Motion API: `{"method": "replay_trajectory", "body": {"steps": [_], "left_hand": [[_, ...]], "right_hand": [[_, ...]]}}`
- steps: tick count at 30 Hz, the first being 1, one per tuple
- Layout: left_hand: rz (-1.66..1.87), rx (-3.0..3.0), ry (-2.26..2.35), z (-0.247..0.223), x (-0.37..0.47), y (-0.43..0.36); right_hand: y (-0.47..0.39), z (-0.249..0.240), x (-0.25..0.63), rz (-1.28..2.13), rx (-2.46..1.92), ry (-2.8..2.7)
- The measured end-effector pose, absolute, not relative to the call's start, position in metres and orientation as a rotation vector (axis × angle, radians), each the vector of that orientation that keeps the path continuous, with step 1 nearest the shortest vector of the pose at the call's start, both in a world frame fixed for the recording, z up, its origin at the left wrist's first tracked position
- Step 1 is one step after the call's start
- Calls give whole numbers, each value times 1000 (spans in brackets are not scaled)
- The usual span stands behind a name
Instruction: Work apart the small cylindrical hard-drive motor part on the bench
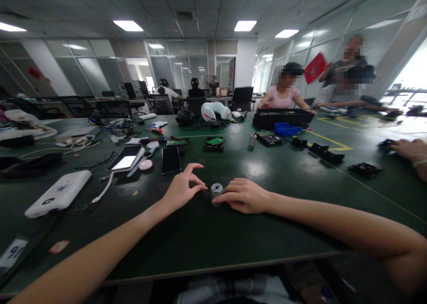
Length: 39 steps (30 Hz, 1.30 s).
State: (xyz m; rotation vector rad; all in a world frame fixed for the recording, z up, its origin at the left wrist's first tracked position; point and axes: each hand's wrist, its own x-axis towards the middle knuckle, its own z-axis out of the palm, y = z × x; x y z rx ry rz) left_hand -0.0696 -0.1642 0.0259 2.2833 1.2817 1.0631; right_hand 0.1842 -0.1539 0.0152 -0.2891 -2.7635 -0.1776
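Note:
A small silver cylindrical motor (216,189) stands upright on the green table, its top face marked with dark holes. My right hand (248,196) grips its right side between thumb and fingers. Just left of it, apart from the motor, is my left hand (185,186). Its thumb and a finger are pinched together, while another finger stretches out above. Whatever the pinch may hold is too small to make out. Farther back stands a similar metal cylinder (252,139), beside an open hard drive (270,138). Another drive with a green circuit board (214,142) lies ahead of my hands.
On the left lie a black phone (171,160), a white-screened device (128,158), a pink round object (145,165) and a white power bank (58,193). Black parts (327,153) and a blue tray (287,129) are at right. A co-worker's hand (410,150) reaches in there.

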Motion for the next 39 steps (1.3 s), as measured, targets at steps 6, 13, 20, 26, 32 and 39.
{"method": "replay_trajectory", "body": {"steps": [6,13,20,26,32,39], "left_hand": [[1400,2113,1246,34,-49,-176],[1342,2063,1120,24,-40,-180],[1345,2143,1188,24,-38,-183],[1325,2290,1168,31,-38,-185],[1276,2374,1034,35,-44,-183],[1219,2350,1032,37,-44,-185]], "right_hand": [[-153,15,184,-164,-298,-2767],[-154,15,184,-157,-292,-2761],[-153,13,184,-161,-294,-2757],[-153,13,184,-162,-294,-2760],[-154,15,184,-144,-292,-2763],[-154,15,184,-166,-298,-2760]]}}
